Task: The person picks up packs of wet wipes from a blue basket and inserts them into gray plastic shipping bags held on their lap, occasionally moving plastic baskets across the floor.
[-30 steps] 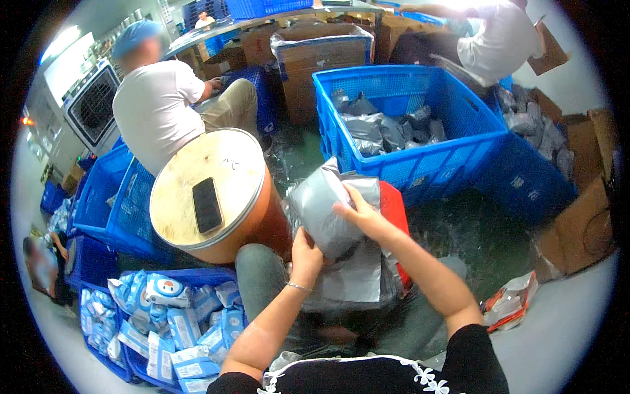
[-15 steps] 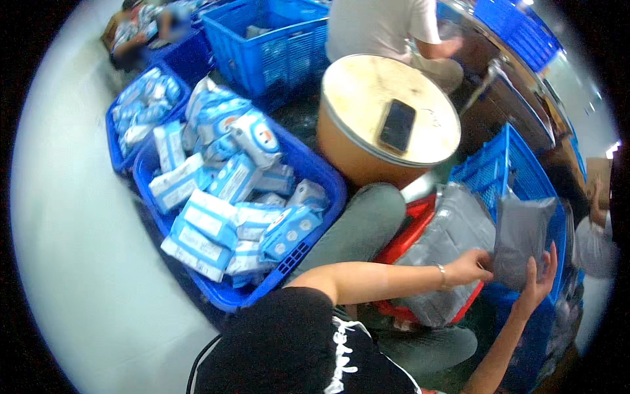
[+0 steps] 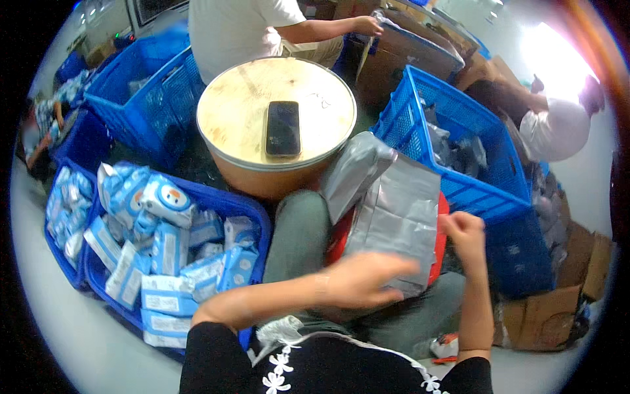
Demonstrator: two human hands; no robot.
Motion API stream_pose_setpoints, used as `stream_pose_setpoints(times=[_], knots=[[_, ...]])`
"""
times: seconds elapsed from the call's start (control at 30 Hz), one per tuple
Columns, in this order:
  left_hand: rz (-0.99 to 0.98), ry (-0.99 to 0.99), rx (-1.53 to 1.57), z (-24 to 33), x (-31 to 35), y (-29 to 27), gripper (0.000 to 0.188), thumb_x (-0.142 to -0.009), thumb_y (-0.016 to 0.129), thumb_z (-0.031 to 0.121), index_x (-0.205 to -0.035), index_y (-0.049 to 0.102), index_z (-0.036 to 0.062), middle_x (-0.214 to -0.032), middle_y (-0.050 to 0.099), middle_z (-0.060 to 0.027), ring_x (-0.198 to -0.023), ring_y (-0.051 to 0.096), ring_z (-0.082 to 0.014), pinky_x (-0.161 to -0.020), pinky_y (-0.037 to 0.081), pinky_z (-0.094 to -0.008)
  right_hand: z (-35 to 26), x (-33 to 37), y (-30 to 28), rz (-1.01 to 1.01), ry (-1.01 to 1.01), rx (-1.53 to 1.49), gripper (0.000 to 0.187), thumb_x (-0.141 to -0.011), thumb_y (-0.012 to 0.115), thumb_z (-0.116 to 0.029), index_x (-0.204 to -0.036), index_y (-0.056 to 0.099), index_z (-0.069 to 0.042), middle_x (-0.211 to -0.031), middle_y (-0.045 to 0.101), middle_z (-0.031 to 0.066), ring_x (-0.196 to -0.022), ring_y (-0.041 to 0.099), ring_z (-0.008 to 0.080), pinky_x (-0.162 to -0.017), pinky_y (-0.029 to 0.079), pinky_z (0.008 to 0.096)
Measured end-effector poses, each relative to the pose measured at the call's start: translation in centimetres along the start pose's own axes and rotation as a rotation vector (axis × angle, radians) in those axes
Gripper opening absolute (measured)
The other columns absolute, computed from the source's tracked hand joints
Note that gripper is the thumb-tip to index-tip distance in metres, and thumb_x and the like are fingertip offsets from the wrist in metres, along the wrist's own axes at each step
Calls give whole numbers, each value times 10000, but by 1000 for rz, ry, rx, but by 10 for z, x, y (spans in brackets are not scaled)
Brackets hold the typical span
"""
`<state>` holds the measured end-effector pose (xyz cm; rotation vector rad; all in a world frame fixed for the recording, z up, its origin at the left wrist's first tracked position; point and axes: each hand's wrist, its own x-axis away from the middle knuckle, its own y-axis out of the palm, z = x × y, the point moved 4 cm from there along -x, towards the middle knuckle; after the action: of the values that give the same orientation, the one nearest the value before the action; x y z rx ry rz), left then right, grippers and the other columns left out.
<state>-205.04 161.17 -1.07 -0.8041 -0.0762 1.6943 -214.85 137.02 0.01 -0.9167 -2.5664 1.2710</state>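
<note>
A stack of grey plastic mailing bags (image 3: 400, 210) lies in a red container (image 3: 441, 230) between my legs. My left hand (image 3: 374, 279) is over the near end of the bags, smeared by motion, its thumb and fingers apart and nothing visible in it. Beside the red container's right edge is my right hand (image 3: 464, 231), with fingers curled; what they hold, if anything, is hidden. Several grey packages lie inside the blue crate (image 3: 459, 177) beyond it. To my left, a dark blue basket (image 3: 262, 230) is heaped with blue-and-white soft packs (image 3: 167, 253).
A drum (image 3: 252, 167) with a pale lid stands ahead, a black phone (image 3: 283, 128) on top. Another blue crate (image 3: 141, 92) and a smaller basket of packs (image 3: 69, 210) are at left. A person in white (image 3: 230, 33) sits beyond the drum. Cardboard (image 3: 538, 318) lies at right.
The grey package that was between my hands at the blue crate is out of them. Both hands have come back toward the grey bags. The view has turned to the right.
</note>
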Motion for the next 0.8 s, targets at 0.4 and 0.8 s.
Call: stream_pose_setpoints(times=[0.4, 0.8], knots=[[557, -575, -541, -133, 37, -40, 638, -775, 751, 351, -1249, 532, -16, -1214, 596, -208, -1131, 561, -363, -972, 435, -410, -41, -130, 125, -44, -512, -14, 756, -765, 763, -379, -1394, 455, -95, -1393, 473, 198, -1197, 543, 319, -909, 507, 376], [802, -113, -407, -92, 88, -66, 350, -774, 693, 55, -1115, 615, 46, -1212, 615, -145, -1133, 576, -330, -963, 458, -414, -13, -178, 44, 570, -586, 158, 242, -895, 574, -109, -1079, 655, 25, -883, 683, 92, -793, 646, 218, -763, 524, 334]])
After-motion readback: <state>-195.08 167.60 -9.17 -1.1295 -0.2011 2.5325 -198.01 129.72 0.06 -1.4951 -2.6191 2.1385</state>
